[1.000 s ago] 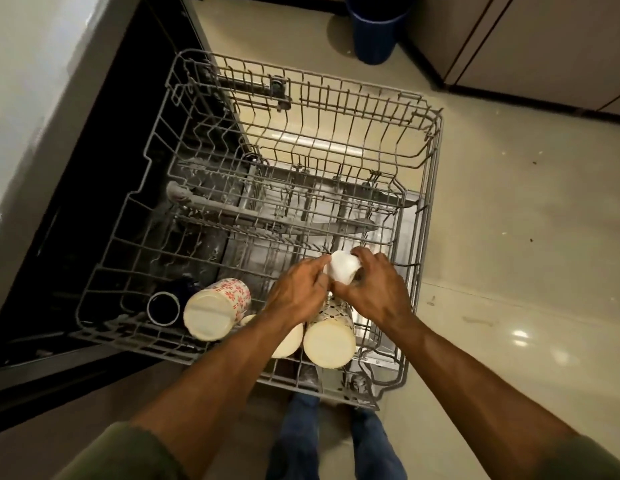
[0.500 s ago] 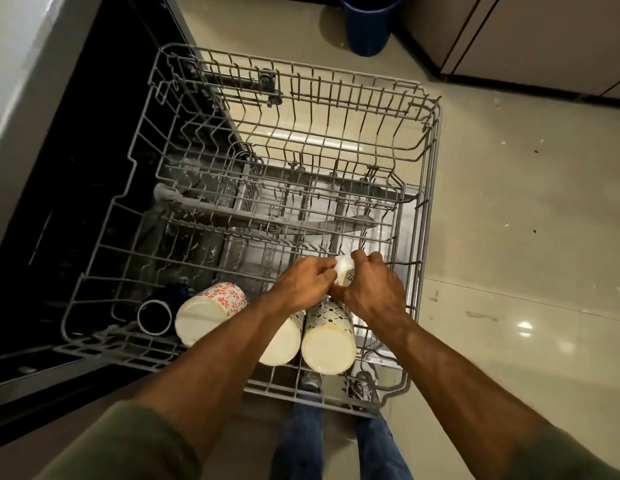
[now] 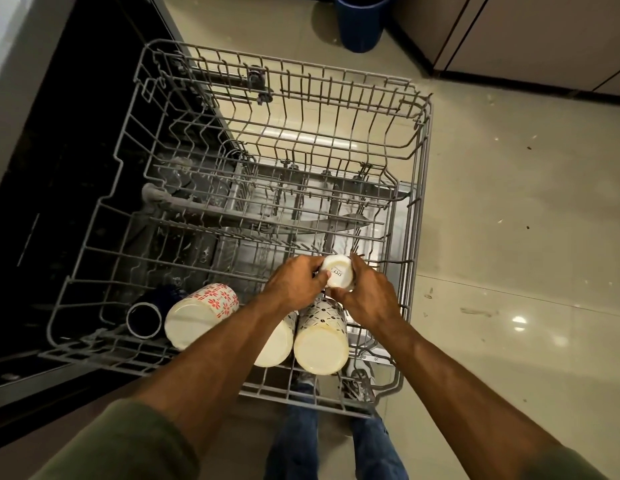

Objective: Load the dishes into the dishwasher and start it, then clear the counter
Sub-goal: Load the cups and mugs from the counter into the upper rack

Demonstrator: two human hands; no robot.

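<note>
A small white cup point(image 3: 338, 273) with dark lettering is held bottom-up between my left hand point(image 3: 296, 284) and my right hand point(image 3: 369, 299), both gripping its sides over the near right part of the grey wire upper rack point(image 3: 421, 188). In the rack's front row several mugs lie upside down: a dark blue one point(image 3: 144, 318), a red-flowered one point(image 3: 197, 317), a cream one point(image 3: 275, 344) partly hidden by my left forearm, and a black-patterned one point(image 3: 320, 336).
The rack is pulled out from the dark dishwasher opening point(image 3: 59, 188) at left. Most of the rack's far tines hold nothing. A blue bin point(image 3: 360, 22) stands on the tiled floor by the cabinets point(image 3: 530, 36). My legs and shoes show under the rack.
The white cup has turned in my hands so its base and lettering face up. Both hands stay at the same spot on the rack.
</note>
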